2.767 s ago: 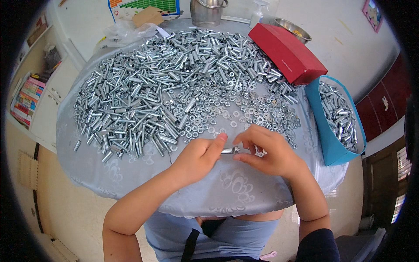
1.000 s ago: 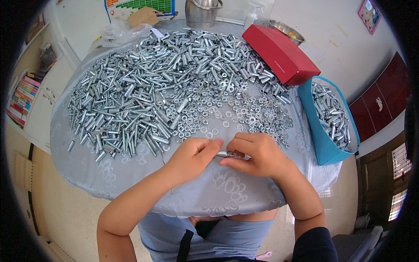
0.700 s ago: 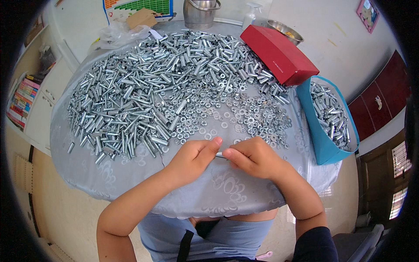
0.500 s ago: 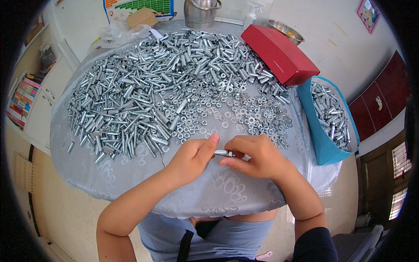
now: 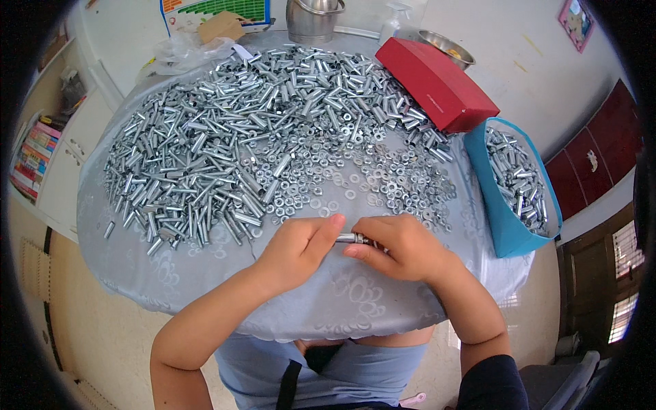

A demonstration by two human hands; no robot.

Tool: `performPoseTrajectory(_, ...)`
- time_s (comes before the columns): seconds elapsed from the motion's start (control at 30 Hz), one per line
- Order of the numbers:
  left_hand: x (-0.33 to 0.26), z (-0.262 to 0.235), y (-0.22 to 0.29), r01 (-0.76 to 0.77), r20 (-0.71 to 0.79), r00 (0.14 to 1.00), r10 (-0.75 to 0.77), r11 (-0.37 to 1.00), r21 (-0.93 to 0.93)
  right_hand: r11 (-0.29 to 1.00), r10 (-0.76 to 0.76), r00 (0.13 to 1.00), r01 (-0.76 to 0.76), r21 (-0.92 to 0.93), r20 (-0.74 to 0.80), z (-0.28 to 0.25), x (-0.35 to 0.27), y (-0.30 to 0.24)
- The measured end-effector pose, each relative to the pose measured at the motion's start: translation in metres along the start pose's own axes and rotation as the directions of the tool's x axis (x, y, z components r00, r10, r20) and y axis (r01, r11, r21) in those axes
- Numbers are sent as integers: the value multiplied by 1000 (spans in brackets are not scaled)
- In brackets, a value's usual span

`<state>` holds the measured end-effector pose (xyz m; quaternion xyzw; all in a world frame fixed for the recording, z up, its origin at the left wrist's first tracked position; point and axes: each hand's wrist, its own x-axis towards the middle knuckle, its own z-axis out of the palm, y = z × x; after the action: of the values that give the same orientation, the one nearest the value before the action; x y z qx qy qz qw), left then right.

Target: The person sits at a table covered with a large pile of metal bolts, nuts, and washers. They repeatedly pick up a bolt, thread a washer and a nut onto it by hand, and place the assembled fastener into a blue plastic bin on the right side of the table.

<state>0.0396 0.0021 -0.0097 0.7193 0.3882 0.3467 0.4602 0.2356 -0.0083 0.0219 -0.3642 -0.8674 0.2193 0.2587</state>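
Observation:
Between my two hands, just above the near part of the table, a shiny metal sleeve anchor [image 5: 349,238] lies crosswise. My left hand [image 5: 301,247] is closed round its left end, thumb on top, hiding most of that end. At the other end, the bent fingers and thumb of my right hand [image 5: 398,247] pinch the nut end; the exact contact is partly covered. Beyond my hands lie many loose nuts and washers [image 5: 403,184]. A large heap of metal sleeves and bolts [image 5: 205,150] spreads behind and to the left.
At right, a blue fabric bin [image 5: 509,236] holds assembled anchors. A red box [image 5: 437,85] rests at the heap's far right. Behind stand a metal pail [image 5: 311,24], a spray bottle [image 5: 393,24] and a steel bowl [image 5: 447,49]. A grey cloth [image 5: 328,307] covers the table.
My right fingers have shifted slightly round the anchor's nut end. My left hand keeps its hold in nearly the same place.

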Motion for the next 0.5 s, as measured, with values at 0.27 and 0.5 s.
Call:
performPoseTrajectory(0.27, -1, 2, -2, -222, -49, 972, 230, 966, 131, 913, 215, 965, -253, 319, 148, 0, 0, 2)
performPoseTrajectory(0.5, 0, 0, -6, -125, -32, 992, 125, 992, -1, 537, 415, 885, -52, 842, -210, -33, -4, 47)
